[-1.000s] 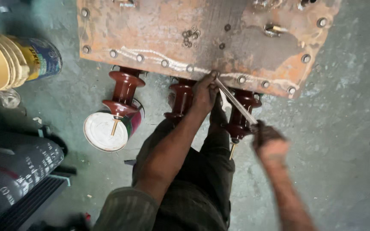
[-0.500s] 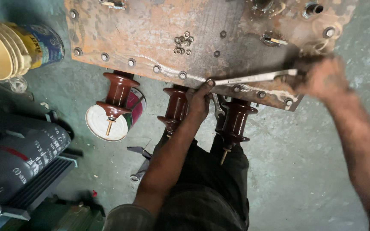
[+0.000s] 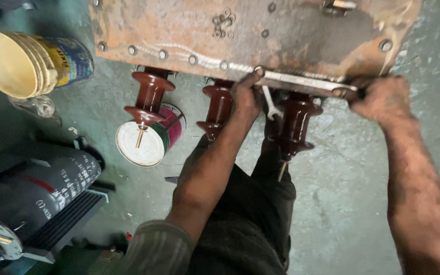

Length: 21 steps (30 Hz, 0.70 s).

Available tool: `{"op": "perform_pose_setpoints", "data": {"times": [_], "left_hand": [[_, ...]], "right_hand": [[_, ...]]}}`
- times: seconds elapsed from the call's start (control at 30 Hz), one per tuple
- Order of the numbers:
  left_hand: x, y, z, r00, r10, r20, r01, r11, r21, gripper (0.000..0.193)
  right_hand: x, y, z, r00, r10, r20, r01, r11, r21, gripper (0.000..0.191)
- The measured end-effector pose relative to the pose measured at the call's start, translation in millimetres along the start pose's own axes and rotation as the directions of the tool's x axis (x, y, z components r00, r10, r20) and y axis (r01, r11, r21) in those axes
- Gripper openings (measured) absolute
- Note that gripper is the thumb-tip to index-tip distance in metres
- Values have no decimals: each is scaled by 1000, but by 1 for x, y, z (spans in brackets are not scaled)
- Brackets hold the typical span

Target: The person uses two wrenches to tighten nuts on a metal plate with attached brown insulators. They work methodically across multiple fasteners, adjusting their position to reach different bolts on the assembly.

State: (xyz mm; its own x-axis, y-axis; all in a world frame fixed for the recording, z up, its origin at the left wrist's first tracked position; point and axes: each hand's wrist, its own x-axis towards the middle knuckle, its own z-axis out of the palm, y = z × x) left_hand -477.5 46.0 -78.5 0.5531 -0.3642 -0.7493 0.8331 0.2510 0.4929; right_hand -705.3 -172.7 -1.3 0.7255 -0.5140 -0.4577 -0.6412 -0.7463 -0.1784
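We stand over a rusty steel plate (image 3: 189,30) that fills the top of the view, its near edge lined with bolts (image 3: 193,59) and three brown insulators (image 3: 148,97) hanging below it toward the green concrete floor (image 3: 342,168). At the left lie a dark cylinder (image 3: 42,188) and a stack of yellow buckets (image 3: 21,61) on their side; a paint tin (image 3: 146,142) stands on the floor behind the left insulator. The wrench (image 3: 306,81) lies flat along the plate's near edge, its head over a bolt at the middle and its handle running to the right. Our right hand (image 3: 383,97) is closed round the end of the handle, grip pressed tight on it. Our left hand (image 3: 245,94) sits at the wrench head, fingers curled over the plate's edge; a second, smaller spanner (image 3: 270,104) seems to hang under it, though we cannot tell whether the left grip pinches it or only steadies the head. To turn this bolt well, we judge that the head should stay seated square on the bolt, the left hand pressing it down so it cannot ride off the corners. The pull should come at the far end of the handle, steady rather than jerked, with knuckles clear of the plate's rough edge and the insulators below.
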Motion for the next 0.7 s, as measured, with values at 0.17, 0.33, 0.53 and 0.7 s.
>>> {"op": "perform_pose_setpoints", "data": {"times": [0.17, 0.33, 0.53, 0.7], "left_hand": [[-2, 7, 9, 998, -13, 60, 12, 1000, 19, 22], [-7, 14, 15, 992, 28, 119, -37, 997, 73, 26], [-16, 19, 25, 999, -37, 28, 37, 999, 5, 22], [0, 5, 16, 998, -49, 36, 49, 999, -6, 20]], "right_hand": [[-30, -14, 36, 986, 114, -124, -99, 988, 116, 48], [-91, -77, 78, 932, 335, -142, -277, 907, 318, 45], [-127, -159, 112, 815, 458, -354, -340, 873, 349, 30], [-137, -228, 151, 691, 659, -297, -453, 715, 533, 33]]}}
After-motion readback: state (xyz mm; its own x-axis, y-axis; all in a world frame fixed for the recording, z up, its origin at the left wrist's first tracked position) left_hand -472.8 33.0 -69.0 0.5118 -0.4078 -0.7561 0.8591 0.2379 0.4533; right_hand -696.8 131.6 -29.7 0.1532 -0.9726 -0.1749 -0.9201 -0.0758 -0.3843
